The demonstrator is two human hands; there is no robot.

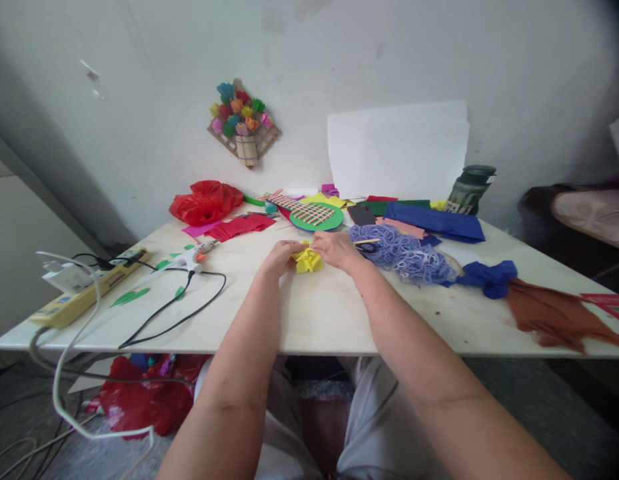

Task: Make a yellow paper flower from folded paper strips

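Observation:
A crumpled piece of yellow crepe paper [308,260] is between my two hands, just above or on the middle of the table. My left hand [283,255] has its fingers closed on the paper's left side. From the right, my right hand [335,248] pinches its upper edge, fingertips almost meeting those of the left. A thin wooden stick [366,241] juts out beyond my right hand; whether that hand holds it cannot be made out. Black-handled scissors [368,247] lie beside it, next to a heap of lilac yarn [402,250].
Behind my hands lies a green guitar-shaped craft [316,215] with a phone [362,215] nearby. At left are a glue gun [192,259], its looped cable and a power strip [89,287]. Blue crepe paper [434,221], brown crepe paper [554,310] and a dark bottle [470,190] occupy the right.

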